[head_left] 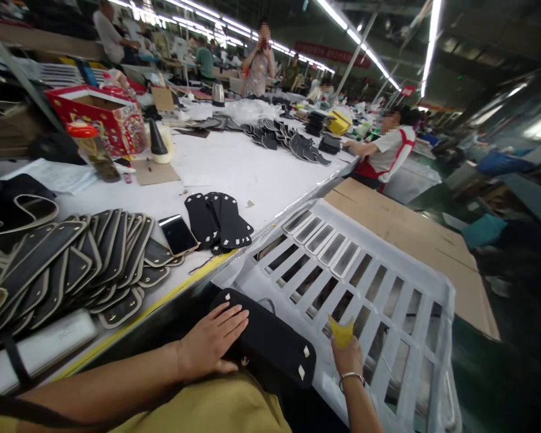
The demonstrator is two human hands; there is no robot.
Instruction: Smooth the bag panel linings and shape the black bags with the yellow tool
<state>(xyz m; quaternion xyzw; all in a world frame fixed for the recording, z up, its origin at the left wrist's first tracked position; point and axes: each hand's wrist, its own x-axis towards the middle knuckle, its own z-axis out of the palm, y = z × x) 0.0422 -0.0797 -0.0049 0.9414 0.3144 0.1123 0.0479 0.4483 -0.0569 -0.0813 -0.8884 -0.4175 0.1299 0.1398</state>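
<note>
A long black panel [270,337] with rounded ends and small white patches lies across my lap. My left hand [216,340] rests flat on its left end, fingers stretched out. To the right, over the slatted grey tray, my right hand [348,358] is closed around a yellow piece [341,331] with a notched top edge; its exact kind I cannot make out. Several oblong strips [322,240] sit in a row along the tray's far left part. More black panels [220,219] with white patches are fanned out on the table beside a phone [178,234].
Overlapping black straps [117,252] with pale edges cover the table's near left. A red box [97,114], a lidded bottle [92,150] and a black cone [157,138] stand behind. The grey tray [444,300] adjoins brown cardboard [415,246]. A co-worker [388,153] is at the table's far right.
</note>
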